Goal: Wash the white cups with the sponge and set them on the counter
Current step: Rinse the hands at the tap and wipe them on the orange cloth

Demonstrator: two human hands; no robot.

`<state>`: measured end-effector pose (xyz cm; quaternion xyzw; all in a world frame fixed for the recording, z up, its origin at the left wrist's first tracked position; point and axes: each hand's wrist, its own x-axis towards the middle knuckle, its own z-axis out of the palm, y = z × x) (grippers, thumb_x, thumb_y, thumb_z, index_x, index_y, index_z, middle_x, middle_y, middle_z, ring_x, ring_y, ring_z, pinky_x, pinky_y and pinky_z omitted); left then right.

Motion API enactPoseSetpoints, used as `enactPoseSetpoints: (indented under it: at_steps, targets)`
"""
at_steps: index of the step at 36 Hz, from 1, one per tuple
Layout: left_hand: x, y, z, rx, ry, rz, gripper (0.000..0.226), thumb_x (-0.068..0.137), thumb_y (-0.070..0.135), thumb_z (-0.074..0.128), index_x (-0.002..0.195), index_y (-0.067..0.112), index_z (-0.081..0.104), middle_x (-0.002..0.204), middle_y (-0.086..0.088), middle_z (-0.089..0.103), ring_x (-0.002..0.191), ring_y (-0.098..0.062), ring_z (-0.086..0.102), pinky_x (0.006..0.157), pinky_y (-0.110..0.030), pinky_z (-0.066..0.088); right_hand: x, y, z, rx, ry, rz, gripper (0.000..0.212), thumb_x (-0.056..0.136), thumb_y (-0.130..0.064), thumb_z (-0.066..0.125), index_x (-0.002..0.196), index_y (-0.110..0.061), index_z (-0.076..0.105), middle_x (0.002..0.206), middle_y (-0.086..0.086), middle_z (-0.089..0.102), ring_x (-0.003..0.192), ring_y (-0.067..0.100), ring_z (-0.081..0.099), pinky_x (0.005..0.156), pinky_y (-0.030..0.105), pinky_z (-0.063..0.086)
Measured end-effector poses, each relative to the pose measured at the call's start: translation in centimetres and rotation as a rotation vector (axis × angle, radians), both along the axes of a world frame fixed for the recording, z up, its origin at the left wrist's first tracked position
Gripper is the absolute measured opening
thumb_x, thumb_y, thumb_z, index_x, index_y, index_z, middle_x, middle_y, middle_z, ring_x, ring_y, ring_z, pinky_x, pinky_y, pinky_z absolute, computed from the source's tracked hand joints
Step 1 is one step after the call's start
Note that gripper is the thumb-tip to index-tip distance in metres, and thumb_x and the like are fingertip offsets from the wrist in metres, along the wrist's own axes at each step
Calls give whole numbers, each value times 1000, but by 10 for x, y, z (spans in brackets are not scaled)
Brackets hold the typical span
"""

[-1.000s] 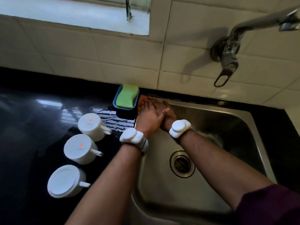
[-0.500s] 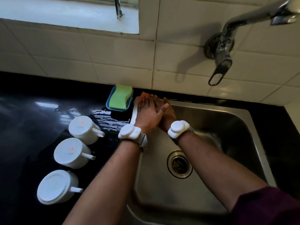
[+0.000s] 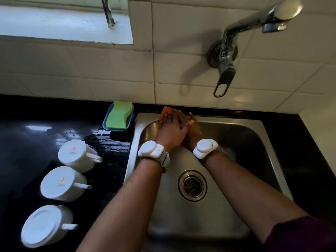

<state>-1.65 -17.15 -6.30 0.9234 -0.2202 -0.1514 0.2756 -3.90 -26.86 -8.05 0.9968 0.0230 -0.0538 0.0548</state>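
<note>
From where I stand the washing looks all but done. The white cups are upturned in a close row on the wet black tabletop point(image 3: 27, 142), left of the sink point(image 3: 254, 142): far cup point(image 3: 74, 154), middle cup point(image 3: 61, 183), near cup point(image 3: 43, 225), all with handles toward the basin. The sponge point(image 3: 119, 115) lies in its blue tray point(image 3: 106, 124) at the back, just beside the sink's corner, and nobody is touching it. The left hand point(image 3: 171, 130) lies flat over the right hand point(image 3: 193, 130) above the basin's back left corner, fingers straight. Each grip is released and holds nothing. Something orange point(image 3: 165, 110) shows behind the fingertips, but I can't tell what it is. I see no water coming from the tap point(image 3: 225, 70). My guess is the hands are being rubbed clean to finish. No cup shows in the basin, so the next move asks only for parting the hands and drawing them clear without knocking the row.
</note>
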Motion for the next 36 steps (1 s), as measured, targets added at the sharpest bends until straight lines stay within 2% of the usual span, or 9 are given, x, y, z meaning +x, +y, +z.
enactPoseSetpoints:
  at_steps: [16,30,36]
  targets:
    - [-17,-54,5,2,3,-127,79,94,61,28,151,10,9,159,-10,11,147,-23,7,119,-39,5,-33,-55,5,-17,-18,-98,64,99,-34,31,150,-14,-1,160,4,-1,147,17,-1,119,41,-5]
    - [-26,-104,15,59,59,-305,64,100,46,26,151,10,12,160,-7,11,147,-22,7,119,-44,7,-59,-109,1,-11,-35,-213,61,99,-35,33,150,-17,6,159,2,5,147,15,1,117,43,-6]
    - [-39,-117,9,40,31,-350,73,94,62,21,148,13,24,156,-7,23,145,-23,18,115,-54,8,-75,-135,2,12,-51,-374,61,98,-32,35,150,-16,7,159,0,9,146,13,7,117,43,3]
